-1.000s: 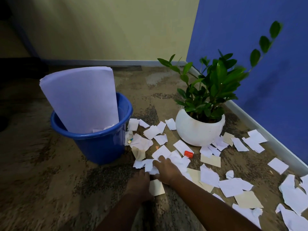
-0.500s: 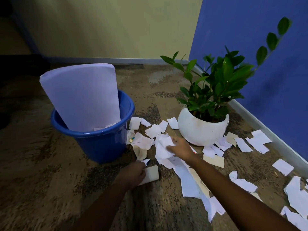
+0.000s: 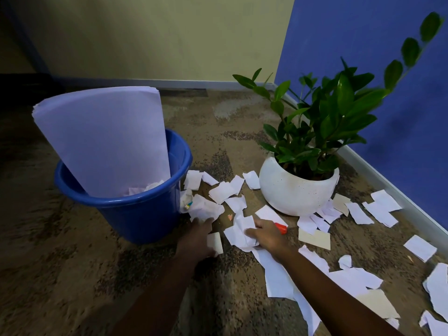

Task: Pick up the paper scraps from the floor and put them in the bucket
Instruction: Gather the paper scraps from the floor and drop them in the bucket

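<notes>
Down on the floor (image 3: 72, 275) beside the blue bucket (image 3: 121, 202), the right hand (image 3: 266, 235) is clutching a crumpled bunch of white scraps (image 3: 241, 232), its fingers curling round them. The left hand (image 3: 196, 236) seems to be pinching a cream scrap (image 3: 215, 241) against its thumb while reaching toward another crumpled piece (image 3: 206, 209) near the bucket's wall. So full a fistful is likely risking loose bits slipping out on the lift. The tall sheets (image 3: 104, 141) standing in the bucket are blocking much of its mouth, so a careless drop could be sending paper back onto the floor. The right hand is also working just beside a small red object (image 3: 281, 227) and near the white plant pot (image 3: 295, 190). Mottled brown flooring is carrying many more scraps toward the blue wall (image 3: 363, 44), and a yellow wall (image 3: 157, 32) is closing the corner.
</notes>
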A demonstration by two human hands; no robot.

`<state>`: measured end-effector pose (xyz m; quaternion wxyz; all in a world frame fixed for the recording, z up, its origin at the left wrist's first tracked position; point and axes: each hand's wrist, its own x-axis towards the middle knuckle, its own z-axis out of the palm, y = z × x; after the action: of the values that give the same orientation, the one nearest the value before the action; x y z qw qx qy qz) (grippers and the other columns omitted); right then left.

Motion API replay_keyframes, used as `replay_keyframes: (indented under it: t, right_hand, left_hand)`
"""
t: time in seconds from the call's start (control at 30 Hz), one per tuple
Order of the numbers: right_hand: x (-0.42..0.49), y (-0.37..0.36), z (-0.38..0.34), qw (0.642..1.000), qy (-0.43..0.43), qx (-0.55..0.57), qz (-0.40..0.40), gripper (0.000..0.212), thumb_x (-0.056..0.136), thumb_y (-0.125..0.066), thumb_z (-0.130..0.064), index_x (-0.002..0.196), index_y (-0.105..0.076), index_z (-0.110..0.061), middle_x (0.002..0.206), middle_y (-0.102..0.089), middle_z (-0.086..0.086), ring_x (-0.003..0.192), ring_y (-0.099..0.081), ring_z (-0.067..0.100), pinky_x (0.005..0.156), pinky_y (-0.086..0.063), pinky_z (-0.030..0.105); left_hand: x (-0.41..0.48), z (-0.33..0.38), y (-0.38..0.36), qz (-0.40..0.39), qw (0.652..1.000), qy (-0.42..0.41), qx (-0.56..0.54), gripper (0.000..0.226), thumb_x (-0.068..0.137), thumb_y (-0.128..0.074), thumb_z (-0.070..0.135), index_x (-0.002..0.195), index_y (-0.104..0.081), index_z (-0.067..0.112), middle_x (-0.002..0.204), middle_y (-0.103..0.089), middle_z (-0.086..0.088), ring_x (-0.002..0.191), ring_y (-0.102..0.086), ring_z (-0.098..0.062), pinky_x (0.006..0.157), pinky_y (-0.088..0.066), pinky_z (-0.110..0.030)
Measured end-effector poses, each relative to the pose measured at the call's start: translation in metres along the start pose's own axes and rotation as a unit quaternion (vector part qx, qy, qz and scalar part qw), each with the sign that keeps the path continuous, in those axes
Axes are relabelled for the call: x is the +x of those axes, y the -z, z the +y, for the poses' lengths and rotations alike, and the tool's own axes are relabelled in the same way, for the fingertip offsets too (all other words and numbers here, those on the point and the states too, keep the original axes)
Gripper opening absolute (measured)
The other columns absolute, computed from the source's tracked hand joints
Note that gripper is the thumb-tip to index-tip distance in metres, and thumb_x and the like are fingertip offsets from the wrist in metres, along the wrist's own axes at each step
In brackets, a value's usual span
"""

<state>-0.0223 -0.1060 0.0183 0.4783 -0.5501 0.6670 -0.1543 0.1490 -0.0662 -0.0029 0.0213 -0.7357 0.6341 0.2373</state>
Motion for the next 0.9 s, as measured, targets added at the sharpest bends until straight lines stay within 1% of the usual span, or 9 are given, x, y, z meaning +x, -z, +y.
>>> replay_keyframes:
  t: [0.1,0.2,0.3,0.43,0.53,0.6,0.77,0.87,0.9]
  right_hand:
    - [0.000,-0.003,0.007,1.000,0.001,-0.015,0.003,0.036,0.091,-0.057,-0.015,0.123,-0.055,0.001,0.129,-0.058,0.016,0.099,-0.058,0.022,0.050,-0.036,0.011]
    - [-0.004,-0.003,0.009,1.000,0.002,-0.018,0.005,0.039,0.091,-0.055,-0.014,0.128,-0.053,0.000,0.133,-0.056,0.015,0.096,-0.057,0.019,0.053,-0.037,0.011]
    - [-0.009,0.000,0.007,1.000,0.010,-0.021,0.002,0.039,0.091,-0.055,-0.015,0.127,-0.054,0.000,0.132,-0.057,0.015,0.095,-0.056,0.019,0.053,-0.036,0.012]
    - [-0.017,0.006,-0.003,0.999,0.032,0.003,-0.009,0.036,0.091,-0.054,-0.010,0.125,-0.054,0.000,0.129,-0.058,0.013,0.111,-0.056,0.025,0.053,-0.039,0.014]
    - [-0.023,0.009,-0.019,0.997,0.064,0.036,-0.001,0.028,0.091,-0.054,-0.007,0.117,-0.058,0.000,0.108,-0.062,0.014,0.090,-0.057,0.020,0.053,-0.043,0.015]
    - [-0.029,0.009,-0.035,0.992,0.100,0.077,0.022,0.020,0.092,-0.053,-0.008,0.111,-0.058,-0.003,0.097,-0.059,0.010,0.079,-0.057,0.019,0.059,-0.049,0.020]
    - [-0.048,0.004,-0.095,0.959,0.178,0.181,0.127,0.033,0.094,-0.049,-0.009,0.127,-0.053,-0.003,0.119,-0.057,0.012,0.079,-0.061,0.017,0.083,-0.057,0.039]
    - [-0.062,-0.006,-0.137,0.936,0.223,0.234,0.137,0.030,0.093,-0.047,-0.006,0.121,-0.057,-0.004,0.113,-0.059,0.013,0.084,-0.062,0.019,0.068,-0.059,0.020]
    - [-0.066,-0.012,-0.150,0.932,0.227,0.253,0.127,0.028,0.092,-0.048,-0.006,0.118,-0.058,-0.004,0.109,-0.059,0.011,0.088,-0.063,0.023,0.066,-0.060,0.022]
  left_hand:
    - [-0.001,0.004,0.002,0.004,0.999,0.002,0.034,0.069,0.083,-0.066,0.038,0.143,-0.034,0.026,0.152,-0.027,-0.007,0.140,-0.033,-0.024,0.115,-0.031,-0.037]
    - [-0.005,0.008,0.003,0.030,0.998,0.003,0.053,0.061,0.088,-0.060,0.036,0.142,-0.037,0.022,0.149,-0.033,-0.007,0.136,-0.040,-0.022,0.112,-0.036,-0.033]
    - [-0.012,0.008,0.001,0.052,0.999,0.009,0.002,0.049,0.095,-0.051,0.024,0.142,-0.039,0.017,0.148,-0.041,-0.004,0.136,-0.042,-0.017,0.113,-0.032,-0.027]
    - [-0.027,0.014,0.002,0.060,0.997,0.020,-0.042,0.045,0.097,-0.048,0.016,0.141,-0.040,0.013,0.147,-0.045,-0.005,0.136,-0.043,-0.017,0.113,-0.032,-0.026]
    - [-0.036,0.023,0.020,0.100,0.990,0.028,-0.099,0.046,0.096,-0.049,0.015,0.141,-0.041,0.014,0.145,-0.048,-0.005,0.134,-0.046,-0.018,0.111,-0.037,-0.029]
    - [-0.043,0.030,0.039,0.149,0.976,0.013,-0.160,0.044,0.096,-0.049,0.016,0.140,-0.043,0.013,0.142,-0.052,-0.007,0.130,-0.050,-0.019,0.107,-0.041,-0.030]
    - [-0.066,0.041,0.098,0.300,0.922,-0.011,-0.245,0.041,0.098,-0.044,0.017,0.138,-0.045,0.009,0.135,-0.056,-0.010,0.123,-0.053,-0.023,0.102,-0.042,-0.031]
    - [-0.080,0.036,0.131,0.380,0.873,0.000,-0.305,0.038,0.098,-0.044,0.016,0.134,-0.048,0.007,0.131,-0.057,-0.013,0.118,-0.056,-0.025,0.100,-0.045,-0.032]
    - [-0.085,0.033,0.140,0.405,0.856,0.001,-0.321,0.036,0.097,-0.045,0.015,0.132,-0.050,0.006,0.128,-0.058,-0.014,0.115,-0.057,-0.024,0.097,-0.046,-0.031]
